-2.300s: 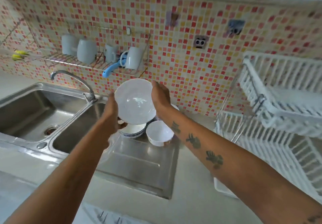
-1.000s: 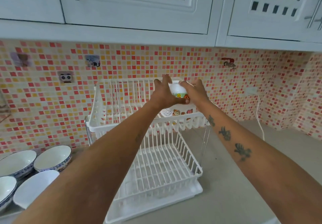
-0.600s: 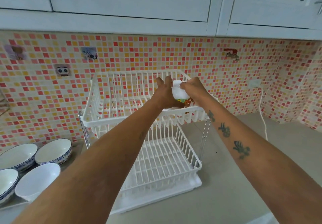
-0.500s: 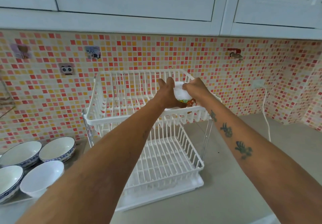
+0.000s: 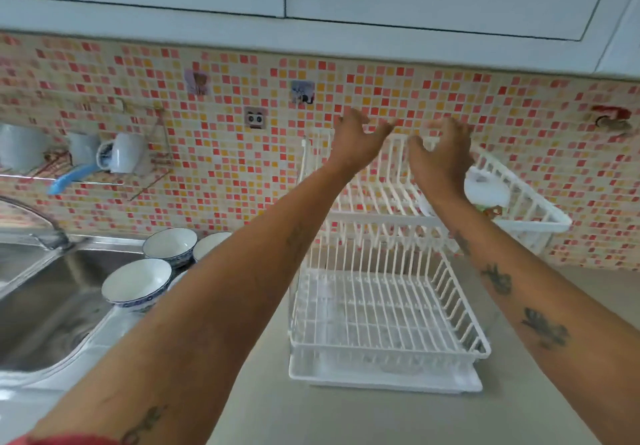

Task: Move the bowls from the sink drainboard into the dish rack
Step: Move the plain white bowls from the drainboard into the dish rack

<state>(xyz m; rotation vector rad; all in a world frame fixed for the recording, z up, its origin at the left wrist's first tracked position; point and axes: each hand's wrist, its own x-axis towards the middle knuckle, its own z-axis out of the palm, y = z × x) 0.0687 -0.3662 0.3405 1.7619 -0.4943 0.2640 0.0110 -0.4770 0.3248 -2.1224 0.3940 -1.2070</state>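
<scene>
Left hand (image 5: 356, 139): ours, fingers spread, holding nothing, above the dish rack (image 5: 388, 306).
Right hand (image 5: 441, 160): ours, fingers loose, empty.
White bowl (image 5: 486, 190): upper tier, right end.
Bowls (image 5: 136, 285): on the drainboard beside the sink (image 5: 41, 306).
Writing: none we can read.

White two-tier wire dish rack (image 5: 388, 309) on counter; white bowl (image 5: 486, 190) upturned in upper tier, right side; three blue-patterned white bowls (image 5: 136, 285) upright on drainboard (image 5: 114, 327), one mostly hidden by arm.

White dish rack (image 5: 381, 306); bowls (image 5: 136, 283) white w/ blue-patterned, prob. floral, rims.
</scene>
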